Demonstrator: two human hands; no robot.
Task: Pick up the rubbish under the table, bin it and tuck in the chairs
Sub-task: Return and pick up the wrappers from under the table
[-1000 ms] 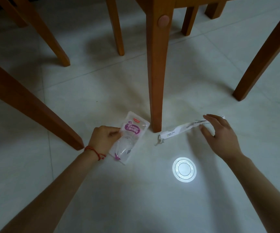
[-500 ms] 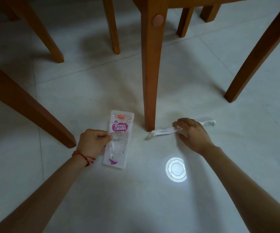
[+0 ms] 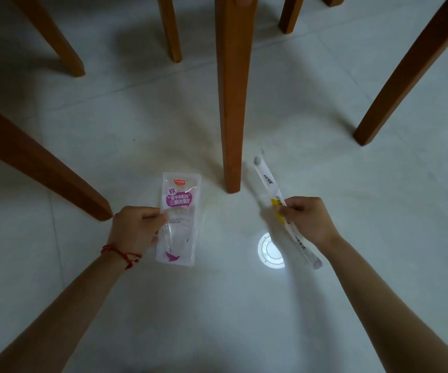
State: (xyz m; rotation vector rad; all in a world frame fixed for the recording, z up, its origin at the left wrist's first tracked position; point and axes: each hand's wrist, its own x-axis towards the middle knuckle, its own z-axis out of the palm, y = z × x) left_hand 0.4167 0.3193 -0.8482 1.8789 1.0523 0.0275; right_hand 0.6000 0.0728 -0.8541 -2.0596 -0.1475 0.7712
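Note:
My left hand (image 3: 136, 227), with a red string at the wrist, grips the left edge of a clear plastic food wrapper (image 3: 180, 208) printed with a purple label. The wrapper hangs flat above the pale tiled floor. My right hand (image 3: 305, 219) pinches a long narrow white paper sleeve (image 3: 267, 181) near its yellow band; the sleeve is lifted and runs diagonally from near the table leg down past my wrist. Both hands are just in front of a wooden table leg (image 3: 232, 103).
Slanted wooden chair legs stand at the left (image 3: 42, 165), the far left (image 3: 56, 41) and the right (image 3: 411, 74); thinner legs are behind (image 3: 170, 30). A bright round light reflection (image 3: 270, 251) sits on the floor tiles (image 3: 244, 319) between my arms.
My right hand has closed on the paper sleeve, lifted it off the floor and turned it from lying crosswise to pointing away from me. The left hand still holds the wrapper, slightly raised.

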